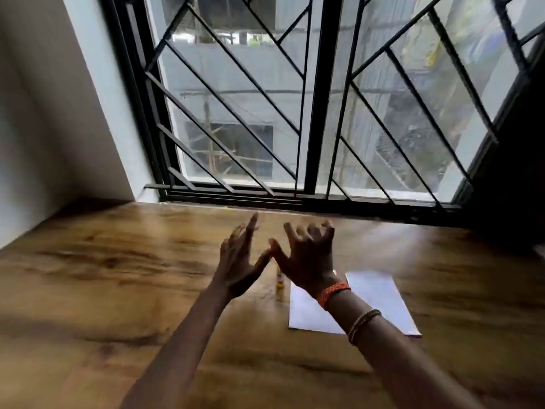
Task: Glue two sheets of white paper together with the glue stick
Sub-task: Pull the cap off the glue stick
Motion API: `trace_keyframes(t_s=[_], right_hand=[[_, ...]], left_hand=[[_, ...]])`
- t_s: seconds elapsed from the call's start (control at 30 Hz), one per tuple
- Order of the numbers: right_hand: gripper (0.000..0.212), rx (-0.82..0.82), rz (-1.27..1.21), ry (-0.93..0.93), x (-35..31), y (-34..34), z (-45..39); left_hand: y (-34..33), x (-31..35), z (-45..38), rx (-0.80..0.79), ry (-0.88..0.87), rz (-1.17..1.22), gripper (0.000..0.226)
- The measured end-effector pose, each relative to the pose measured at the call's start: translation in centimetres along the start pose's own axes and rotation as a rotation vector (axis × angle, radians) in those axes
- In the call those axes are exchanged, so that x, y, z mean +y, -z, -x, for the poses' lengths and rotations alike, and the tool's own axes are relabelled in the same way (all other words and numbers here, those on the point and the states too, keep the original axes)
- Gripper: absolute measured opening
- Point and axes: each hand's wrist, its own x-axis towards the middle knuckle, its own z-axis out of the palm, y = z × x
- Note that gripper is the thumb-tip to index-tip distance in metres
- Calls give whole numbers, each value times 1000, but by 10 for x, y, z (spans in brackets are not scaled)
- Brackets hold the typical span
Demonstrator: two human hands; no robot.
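Presently on the worktop (118, 261), wood-grain brown, set against a barred window (309, 98):

Left hand (239, 261): raised above the worktop, fingers straight and together, thumb spread toward the other hand; holds nothing.

Right hand (306, 255): raised beside the left, fingers loosely bent and spread apart, holding nothing. The two thumb tips meet or nearly meet; blur prevents telling which. An orange thread band (333, 293) circles the wrist, and a beaded bracelet (364, 326) sits further up the forearm.

White paper (380, 296): lying flat on the worktop under the right forearm, which crosses it. Whether one sheet or two stacked cannot be told.

Glue stick (278, 286): small, yellowish, on the worktop just beside the paper's left edge, below the meeting thumbs; blurred, so cap and position are unclear.
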Motion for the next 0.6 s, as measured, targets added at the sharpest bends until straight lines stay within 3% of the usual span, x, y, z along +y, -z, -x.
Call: trace_keyframes(t_s=[0.07, 0.17, 0.23, 0.33, 0.47, 0.6], right_hand=[[38, -37, 52, 60, -7, -17, 15], [12, -38, -15, 91, -15, -41, 33], [9, 0, -148, 68, -17, -43, 40], [13, 149, -395, 24, -23, -34, 51], [24, 253, -502, 56, -26, -23, 66], [17, 170, -684, -72, -25, -28, 70]], left_hand=[[-16, -16, 12, -140, 27, -48, 82], [-46, -37, 32, -175, 45, -72, 80], [-53, -30, 33, -70, 4, -41, 59], [-49, -6, 35, 216, -136, -20, 22], [-43, -1, 44, 378, -257, -111, 19], [-40, -4, 52, 530, -305, -242, 18]])
